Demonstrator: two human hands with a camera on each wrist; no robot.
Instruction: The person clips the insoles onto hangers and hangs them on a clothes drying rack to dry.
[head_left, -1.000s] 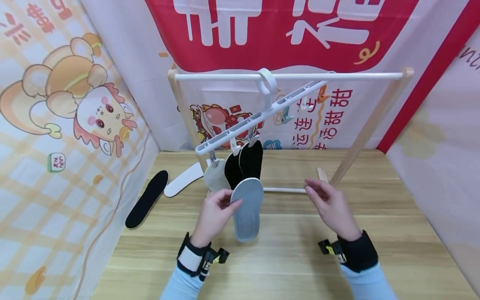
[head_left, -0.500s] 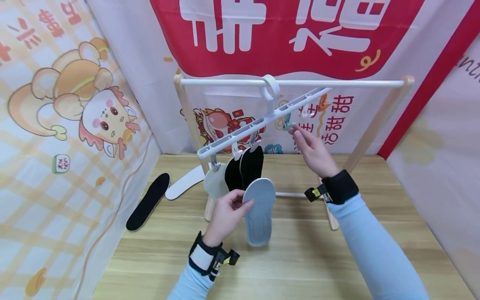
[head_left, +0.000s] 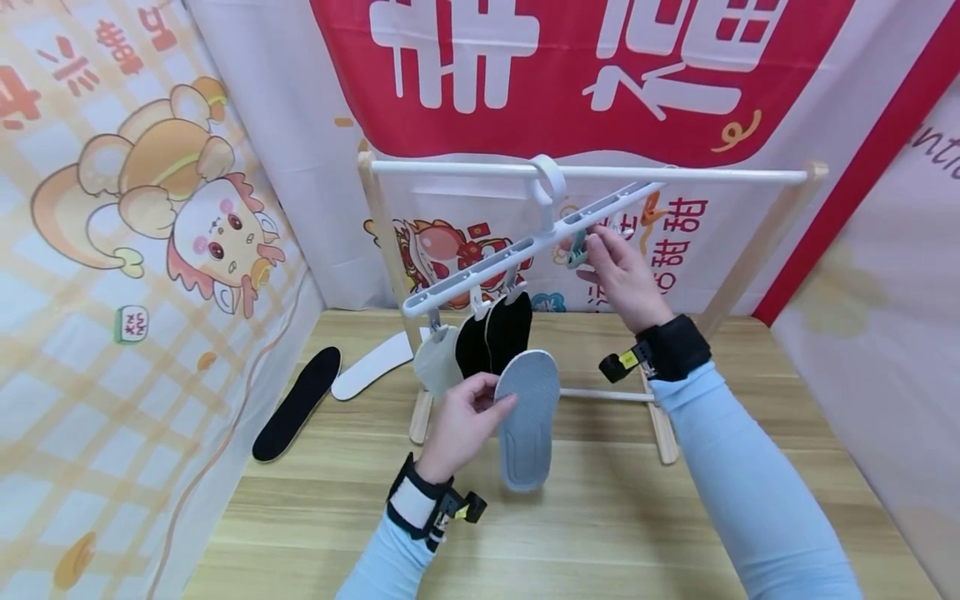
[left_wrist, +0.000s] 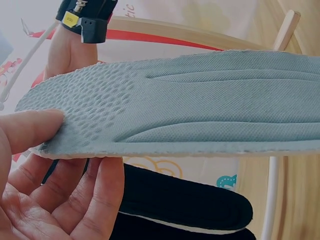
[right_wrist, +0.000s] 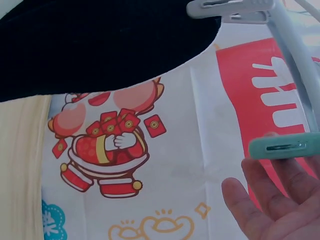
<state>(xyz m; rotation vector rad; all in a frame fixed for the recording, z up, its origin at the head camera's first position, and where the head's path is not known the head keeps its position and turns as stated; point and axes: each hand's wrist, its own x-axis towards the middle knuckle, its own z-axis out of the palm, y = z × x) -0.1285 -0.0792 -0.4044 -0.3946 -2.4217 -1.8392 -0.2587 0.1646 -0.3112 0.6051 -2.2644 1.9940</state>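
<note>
My left hand (head_left: pixel 459 425) pinches a grey insole (head_left: pixel 528 425) by the edge of its upper end, thumb on the textured face and fingers behind. The insole hangs down in front of the rack; in the left wrist view its dimpled end is under the thumb (left_wrist: pixel 37 127). My right hand (head_left: pixel 626 279) is raised to the hanger (head_left: pixel 525 246) and holds a green clip (right_wrist: pixel 282 146) there between thumb and fingers. Several fingers show behind that clip in the right wrist view. Black insoles (head_left: pixel 506 333) and a pale insole (head_left: pixel 437 362) hang from clips at the hanger's near end.
The hanger hooks over the white bar (head_left: pixel 465 169) of a wood-legged rack and slants toward me. On the table (head_left: pixel 337 508) at left lie a black insole (head_left: pixel 296 404) and a white insole (head_left: pixel 375 367). Printed cloth walls (head_left: pixel 150 333) enclose the sides and back.
My right hand has risen from above the table to the green clip and taken hold of it. My left hand has moved right with the grey insole.
</note>
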